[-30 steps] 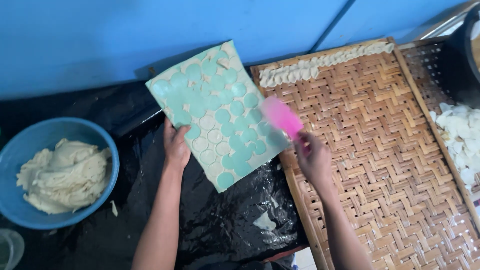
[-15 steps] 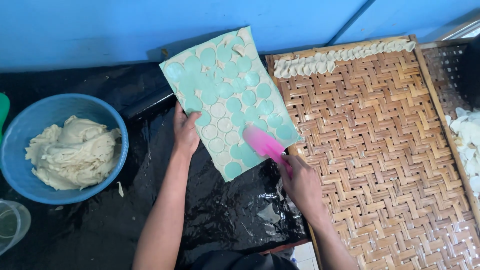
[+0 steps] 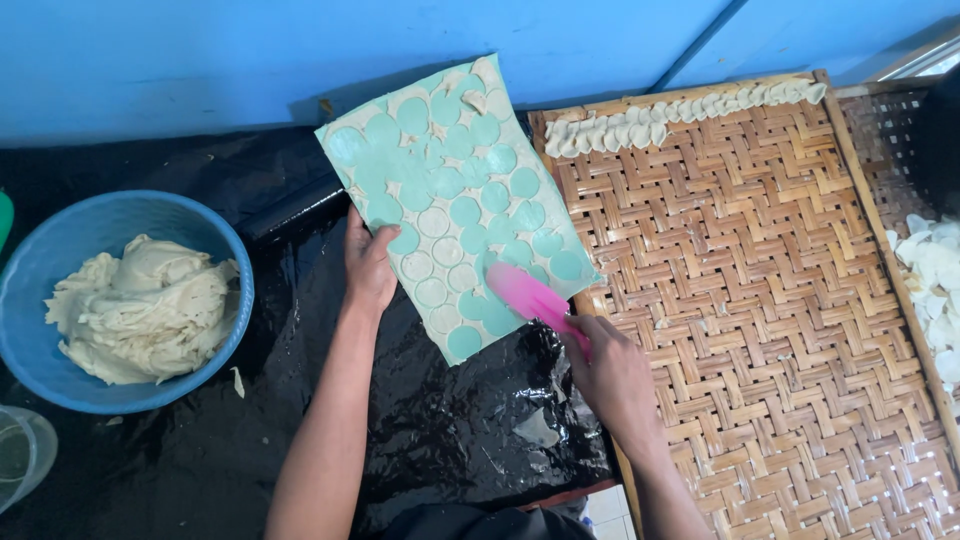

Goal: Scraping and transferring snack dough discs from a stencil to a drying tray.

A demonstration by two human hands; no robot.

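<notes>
A blue wall runs along the top, and under it lies a shiny black plastic sheet that covers the work surface. On the black sheet rests a light green board with many round holes in it, tilted so one corner points up at the wall. Some holes look filled with pale dough and some look green. The left hand presses on the left edge of the green board, with the thumb on top and the fingers partly hidden, so it seems to hold the board flat. The right hand is closed around the handle of a pink scraper. The flat end of the scraper lies on the lower right part of the green board. To the left sits a blue bowl with a big lump of white dough inside. To the right is a woven bamboo tray, just beside the board. A row of small pale dough rounds lies along the top edge of the tray. More white pieces lie at the far right edge.
</notes>
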